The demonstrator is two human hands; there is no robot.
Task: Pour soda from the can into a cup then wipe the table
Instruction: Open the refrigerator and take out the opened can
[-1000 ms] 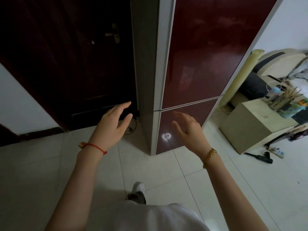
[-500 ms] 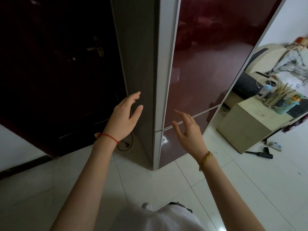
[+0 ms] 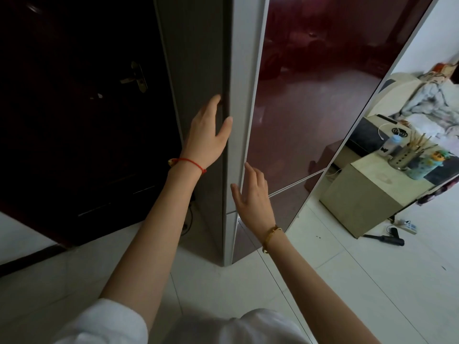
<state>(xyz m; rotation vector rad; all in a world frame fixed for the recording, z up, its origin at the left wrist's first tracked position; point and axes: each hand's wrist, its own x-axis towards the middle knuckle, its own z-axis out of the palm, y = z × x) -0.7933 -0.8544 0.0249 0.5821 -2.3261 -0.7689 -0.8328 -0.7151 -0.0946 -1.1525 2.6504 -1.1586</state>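
No can, cup or cloth is in view. I stand before a tall fridge with a glossy dark red upper door (image 3: pixel 310 95) and a lower door (image 3: pixel 280 207). My left hand (image 3: pixel 207 137) lies flat against the fridge's grey side (image 3: pixel 198 58). Its fingertips reach the dark gap behind the upper door's white edge, and its thumb rests on that edge. My right hand (image 3: pixel 253 197) is lower, with straight fingers. Its fingertips touch the same white edge from the front. Neither hand holds anything.
A dark wooden door (image 3: pixel 87 108) with a metal handle (image 3: pixel 136 78) stands left of the fridge. To the right is a low beige cabinet (image 3: pixel 360 202) carrying a utensil holder (image 3: pixel 407 155) and a bottle (image 3: pixel 390 145). A black tool (image 3: pixel 387 238) and a power strip lie on the white tiled floor.
I have stepped closer to the fridge. Both hands rose and reached forward: the left went onto the fridge's side by the door edge, the right came up to the edge.
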